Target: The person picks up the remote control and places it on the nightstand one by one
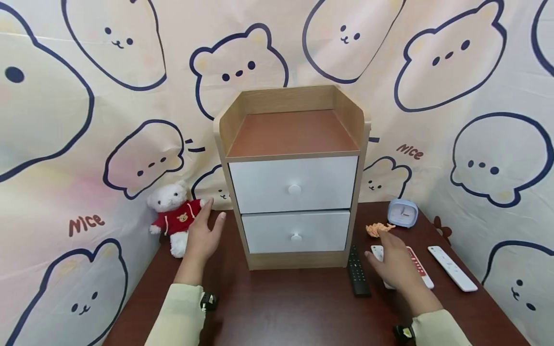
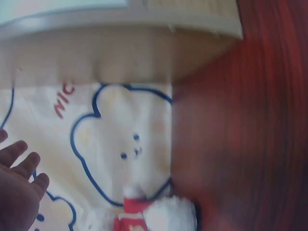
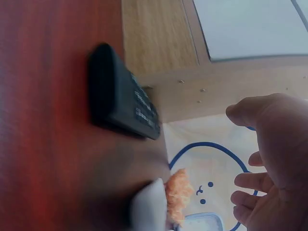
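My left hand (image 1: 205, 236) hovers in front of a white teddy bear (image 1: 177, 217) in a red hoodie, its fingers extended and holding nothing. In the left wrist view that hand (image 2: 20, 187) shows at the left edge with fingers apart. On the other side, my right hand (image 1: 393, 259) is held over some remote controls, its fingers loosely extended. The right wrist view shows the same hand (image 3: 269, 163) with nothing in it. Between both hands stands a wooden cabinet (image 1: 298, 260) with two white drawers, both pushed in.
A black remote (image 1: 358, 273) lies beside the cabinet's right foot. White remotes (image 1: 452, 268) lie farther right. Behind them are a crumpled orange item (image 1: 377, 229) and a pale blue clock (image 1: 402, 213). A bear-print cloth (image 1: 259, 62) covers the walls around the dark table (image 1: 277, 307).
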The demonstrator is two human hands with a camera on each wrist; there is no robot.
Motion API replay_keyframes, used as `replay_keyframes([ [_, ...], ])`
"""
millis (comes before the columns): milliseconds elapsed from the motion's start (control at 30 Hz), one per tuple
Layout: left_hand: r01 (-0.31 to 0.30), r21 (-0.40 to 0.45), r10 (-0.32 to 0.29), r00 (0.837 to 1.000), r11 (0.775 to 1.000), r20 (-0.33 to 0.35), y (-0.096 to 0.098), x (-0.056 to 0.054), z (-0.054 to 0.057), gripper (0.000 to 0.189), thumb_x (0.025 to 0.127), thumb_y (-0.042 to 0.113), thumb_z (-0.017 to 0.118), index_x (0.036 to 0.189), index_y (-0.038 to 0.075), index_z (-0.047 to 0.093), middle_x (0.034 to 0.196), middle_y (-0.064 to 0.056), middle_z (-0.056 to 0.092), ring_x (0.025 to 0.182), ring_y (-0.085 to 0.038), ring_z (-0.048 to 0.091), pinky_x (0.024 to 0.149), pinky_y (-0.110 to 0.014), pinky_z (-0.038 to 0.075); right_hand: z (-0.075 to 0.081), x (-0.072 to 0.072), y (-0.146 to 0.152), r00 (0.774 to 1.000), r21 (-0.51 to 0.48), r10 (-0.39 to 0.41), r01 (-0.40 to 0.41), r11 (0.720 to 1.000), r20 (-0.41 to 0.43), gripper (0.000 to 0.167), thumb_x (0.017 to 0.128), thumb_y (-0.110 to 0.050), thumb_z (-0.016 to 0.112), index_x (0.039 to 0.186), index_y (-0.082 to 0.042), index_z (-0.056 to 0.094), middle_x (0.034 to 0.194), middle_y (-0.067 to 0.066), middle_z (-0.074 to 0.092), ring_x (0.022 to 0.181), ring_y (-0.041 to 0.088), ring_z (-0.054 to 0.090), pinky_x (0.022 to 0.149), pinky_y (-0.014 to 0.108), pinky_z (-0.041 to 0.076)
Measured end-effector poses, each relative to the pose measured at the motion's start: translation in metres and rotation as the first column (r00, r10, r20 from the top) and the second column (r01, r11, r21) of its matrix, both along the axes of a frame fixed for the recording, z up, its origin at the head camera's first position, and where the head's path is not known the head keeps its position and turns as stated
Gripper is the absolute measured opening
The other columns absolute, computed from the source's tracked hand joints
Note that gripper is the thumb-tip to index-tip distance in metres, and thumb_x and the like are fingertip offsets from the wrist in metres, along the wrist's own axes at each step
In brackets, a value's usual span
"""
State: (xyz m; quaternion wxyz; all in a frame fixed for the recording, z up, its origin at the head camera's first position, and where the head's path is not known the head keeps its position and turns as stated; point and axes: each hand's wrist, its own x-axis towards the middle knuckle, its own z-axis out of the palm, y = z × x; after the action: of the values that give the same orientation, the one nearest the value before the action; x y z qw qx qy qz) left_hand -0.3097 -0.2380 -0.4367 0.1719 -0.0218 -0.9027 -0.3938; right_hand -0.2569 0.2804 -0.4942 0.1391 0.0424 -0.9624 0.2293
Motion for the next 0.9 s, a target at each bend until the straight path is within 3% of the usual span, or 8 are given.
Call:
replay_keyframes([
  [167,0.007,0.221,-0.009,1.0,0.975,0.006,0.011,0.004,0.012,0.074,0.111,0.062,0.049,0.174,0.03,0.028,0.179,-0.008,0.034,0.166,-0.036,0.028,0.13,-0.065,0.029,-0.007,0.013,-0.009,0.999,-0.021,-0.04,0.041,0.999,0.026,0.079,0.1,-0.031,0.075,0.157,0.014,0.042,0.155,0.043,0.048,0.143,0.063,0.045,0.116,0.076,0.038],
  [400,0.104,0.407,-0.077,0.994,0.907,-0.082,0.031,0.005,0.034,0.068,0.113,0.057,0.05,0.172,0.029,0.034,0.175,-0.002,0.042,0.164,-0.026,0.034,0.13,-0.054,0.035,-0.012,0.027,-0.017,0.995,-0.085,-0.088,0.091,0.992,0.039,0.071,0.101,-0.031,0.074,0.15,0.016,0.051,0.143,0.043,0.059,0.135,0.061,0.056,0.11,0.073,0.046],
  [500,0.134,0.473,-0.091,0.989,0.871,-0.112,0.041,0.006,0.042,0.064,0.114,0.054,0.049,0.171,0.028,0.037,0.173,0.0,0.046,0.162,-0.022,0.039,0.132,-0.05,0.032,-0.017,0.032,-0.02,0.993,-0.103,-0.116,0.119,0.987,0.036,0.067,0.1,-0.031,0.075,0.143,0.017,0.057,0.126,0.036,0.07,0.118,0.053,0.068,0.101,0.067,0.053],
  [567,0.152,0.529,-0.1,0.987,0.835,-0.127,0.046,0.006,0.047,0.063,0.114,0.053,0.048,0.171,0.027,0.038,0.171,0.001,0.048,0.16,-0.021,0.042,0.133,-0.047,0.032,-0.021,0.034,-0.023,0.991,-0.11,-0.13,0.134,0.985,0.041,0.064,0.099,-0.032,0.077,0.138,0.016,0.062,0.115,0.028,0.075,0.106,0.043,0.073,0.094,0.063,0.056],
  [667,0.185,0.62,-0.112,0.982,0.763,-0.154,0.054,0.007,0.051,0.061,0.116,0.05,0.046,0.17,0.023,0.04,0.17,-0.002,0.049,0.157,-0.022,0.046,0.133,-0.044,0.031,-0.026,0.038,-0.028,0.987,-0.107,-0.136,0.145,0.984,0.085,0.063,0.097,-0.035,0.078,0.136,0.014,0.065,0.106,0.018,0.077,0.095,0.031,0.075,0.086,0.058,0.058],
  [900,0.236,0.764,-0.103,0.97,0.601,-0.219,0.073,0.009,0.056,0.059,0.117,0.042,0.047,0.167,0.012,0.043,0.17,-0.009,0.048,0.157,-0.025,0.044,0.133,-0.049,0.03,-0.037,0.045,-0.042,0.972,-0.073,-0.128,0.145,0.987,0.199,0.073,0.094,-0.05,0.082,0.13,0.012,0.07,0.1,0.016,0.078,0.099,0.034,0.075,0.086,0.058,0.058],
])
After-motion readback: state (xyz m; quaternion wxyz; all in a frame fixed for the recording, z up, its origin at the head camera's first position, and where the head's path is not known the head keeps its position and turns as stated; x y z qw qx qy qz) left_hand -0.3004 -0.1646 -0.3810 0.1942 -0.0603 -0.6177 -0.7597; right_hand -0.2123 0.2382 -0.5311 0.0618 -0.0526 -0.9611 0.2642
